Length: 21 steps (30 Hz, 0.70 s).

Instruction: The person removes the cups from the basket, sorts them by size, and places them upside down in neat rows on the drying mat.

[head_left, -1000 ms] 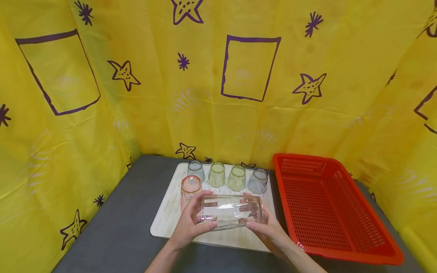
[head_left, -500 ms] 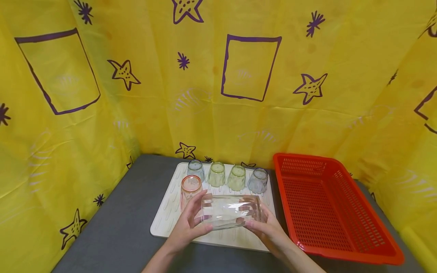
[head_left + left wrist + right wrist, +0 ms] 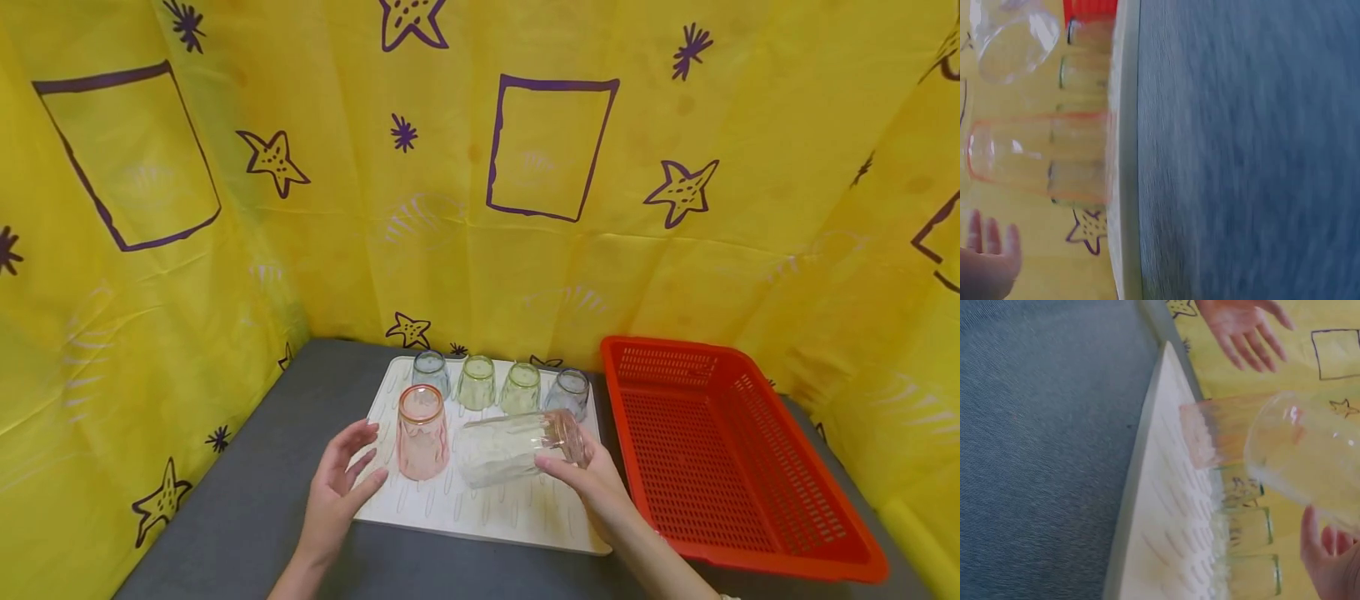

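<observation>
My right hand (image 3: 592,483) grips a tall clear glass (image 3: 498,446) by its base end, above the white drying mat (image 3: 450,512). The glass is tilted, its other end pointing left and a little down; in the right wrist view its wide rim (image 3: 1260,440) shows. Left of the mat, my left hand (image 3: 341,483) is off the glass, fingers spread and loosely bent, holding nothing. Between the hands a pink glass (image 3: 422,446) with an orange-red edge stands upside down on the mat. The left wrist view shows this pink glass (image 3: 1029,153) with left fingertips (image 3: 992,237) apart from it.
Along the mat's back edge stand several short upturned glasses: a blue one (image 3: 431,377), green ones (image 3: 476,385) and a grey-blue one (image 3: 567,396). A red plastic basket (image 3: 626,450) sits right of the mat on the grey table (image 3: 255,500). Yellow cloth (image 3: 450,275) hangs around.
My left hand has let go of the clear glass and moved left. The glass, now in the right hand alone, has tipped from level to slanting down leftward.
</observation>
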Available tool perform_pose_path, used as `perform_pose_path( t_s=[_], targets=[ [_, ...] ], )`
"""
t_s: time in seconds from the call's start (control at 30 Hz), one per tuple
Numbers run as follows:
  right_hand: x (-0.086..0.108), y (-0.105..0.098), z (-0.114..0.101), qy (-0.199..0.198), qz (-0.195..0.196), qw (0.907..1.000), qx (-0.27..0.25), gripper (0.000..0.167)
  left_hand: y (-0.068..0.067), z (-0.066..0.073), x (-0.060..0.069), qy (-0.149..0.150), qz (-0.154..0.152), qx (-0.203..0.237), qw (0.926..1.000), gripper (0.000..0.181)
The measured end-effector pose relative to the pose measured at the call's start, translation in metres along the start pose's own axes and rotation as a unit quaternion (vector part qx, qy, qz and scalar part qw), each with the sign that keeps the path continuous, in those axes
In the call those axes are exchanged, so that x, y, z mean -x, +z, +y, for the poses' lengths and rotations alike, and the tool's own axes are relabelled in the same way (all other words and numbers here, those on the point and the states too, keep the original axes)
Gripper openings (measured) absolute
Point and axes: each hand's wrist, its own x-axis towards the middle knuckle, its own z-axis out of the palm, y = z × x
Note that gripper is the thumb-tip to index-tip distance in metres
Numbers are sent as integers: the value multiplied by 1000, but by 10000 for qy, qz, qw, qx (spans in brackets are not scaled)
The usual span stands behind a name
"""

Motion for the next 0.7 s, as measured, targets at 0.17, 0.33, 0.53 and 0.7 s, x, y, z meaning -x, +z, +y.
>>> perform_pose_path(
  t_s=[0.17,0.33,0.53,0.7],
  targets=[
    [-9,6,0,-158,441,9952,859,69,-17,-5,-7,-1291,111,-1290,9831,84],
    [-21,15,4,-453,627,9879,1345,66,-29,-13,-9,-2162,-255,-1703,9611,101],
    [-34,26,12,-815,695,9758,1905,65,-37,-25,-6,-2649,-488,-1777,9465,104],
    [-40,31,18,-841,639,9709,2151,64,-37,-27,-4,-2736,-438,-1747,9448,103]
  ],
)
